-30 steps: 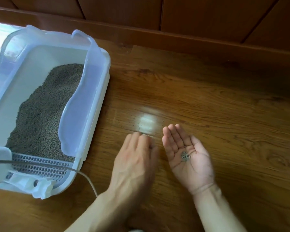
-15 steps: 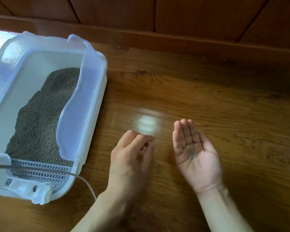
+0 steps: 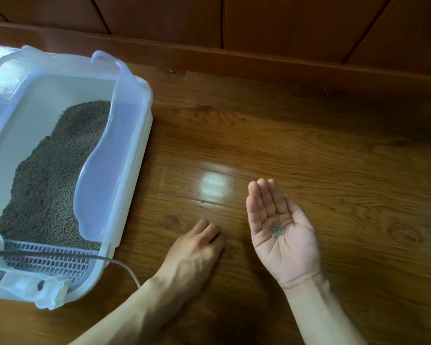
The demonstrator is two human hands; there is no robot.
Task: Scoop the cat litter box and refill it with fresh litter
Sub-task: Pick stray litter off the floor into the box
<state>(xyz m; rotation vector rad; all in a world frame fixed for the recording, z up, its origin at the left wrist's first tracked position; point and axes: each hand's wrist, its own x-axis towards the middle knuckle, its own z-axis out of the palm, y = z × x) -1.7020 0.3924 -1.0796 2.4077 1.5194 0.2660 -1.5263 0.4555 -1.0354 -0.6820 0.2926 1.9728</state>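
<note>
Item: stray grey litter pellets (image 3: 276, 229) lay below the right hand (image 3: 281, 232)'s straight, together fingers; left hand (image 3: 197, 247), fingers curled, gathered floor spill; return to white plastic litter box (image 3: 135, 125) judged next.

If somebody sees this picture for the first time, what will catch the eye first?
The white litter box at left, holding grey litter. Then the right hand, palm up over the wooden floor, with a small pile of litter granules on it. Beside it, the left hand rests on the floor.

Bare floor (image 3: 309, 145) open right of the box (image 3: 135, 150), skirting (image 3: 259, 66) closing the far side, cord (image 3: 125, 267) trailing beside the left hand (image 3: 194, 252)
</note>
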